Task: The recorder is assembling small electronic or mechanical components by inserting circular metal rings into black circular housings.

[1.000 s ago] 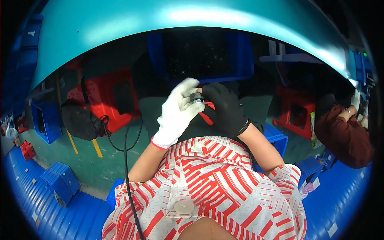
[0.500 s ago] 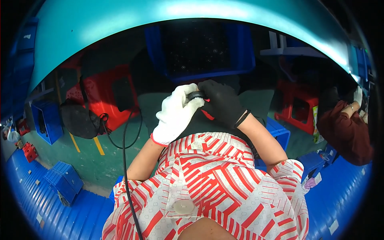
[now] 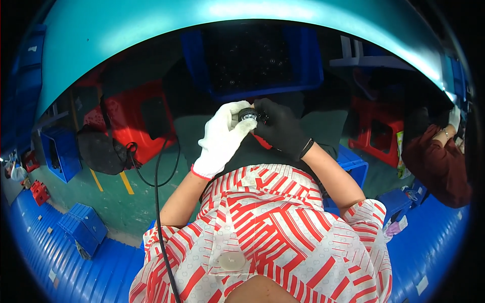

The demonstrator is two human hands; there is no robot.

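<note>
My left hand [image 3: 221,139], in a white knit glove with a red cuff edge, grips a small round black part [image 3: 247,113] between thumb and fingers. The part has a ridged black rim and a paler, silvery face turned partly up. Close against its right side is my right hand [image 3: 285,130], gloved in black, with its fingers bent together. Something small and dark with light specks shows at those fingertips, but I cannot make out what it is. Both hands are above my lap, just short of a blue bin [image 3: 256,93] holding many dark pieces.
A teal tabletop [image 3: 151,35] arches across the far side above the bin. Red stools [image 3: 132,123] stand left and right, the left one beside a black bag [image 3: 101,151]. A black cable [image 3: 157,202] hangs down my left side. Another person's sleeve [image 3: 438,166] is at far right.
The round part has tilted, so more of its silvery face shows. My right fingertips have drawn slightly right off it, and a small dark thing is now visible there.
</note>
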